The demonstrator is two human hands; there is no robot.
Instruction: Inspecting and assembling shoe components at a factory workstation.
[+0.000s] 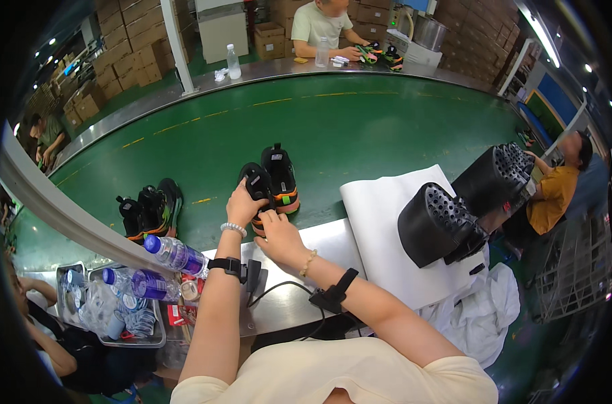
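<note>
A pair of black sneakers with orange and green trim stands at the near edge of the green conveyor belt, in front of me. My left hand [240,206] grips the nearer left sneaker [257,180], its fingers curled at the opening. Against the near end of that same sneaker, my right hand [279,236] is closed with bent fingers; the exact grip is partly hidden. The other sneaker [279,170] stands upright just to the right, apart from my fingers.
More black sneakers [151,209] sit on the belt [319,128] at left. Water bottles [174,252] and a metal tray [159,337] of small items lie nearer. Two black perforated machine parts [430,225] stand by white sheeting [373,215] at right. Co-workers sit across the belt and at both sides.
</note>
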